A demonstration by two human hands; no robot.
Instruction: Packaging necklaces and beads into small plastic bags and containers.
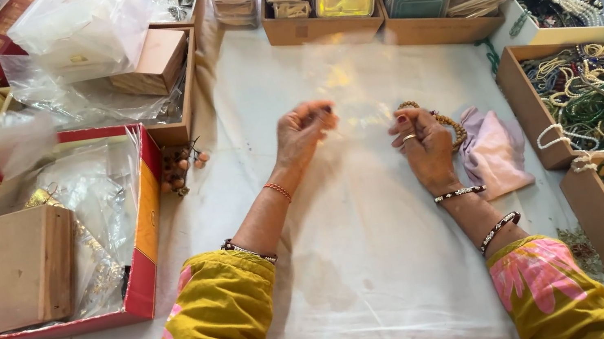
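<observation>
Hands holding up a clear plastic bag over the white cloth

Head view: the left hand (301, 133) and right hand (424, 141) each pinch an edge of the clear plastic bag (354, 90), stretched between them; a tan bead string (449, 123) curls within the right hand's fingers, beside a pink pouch (493, 151).
</observation>
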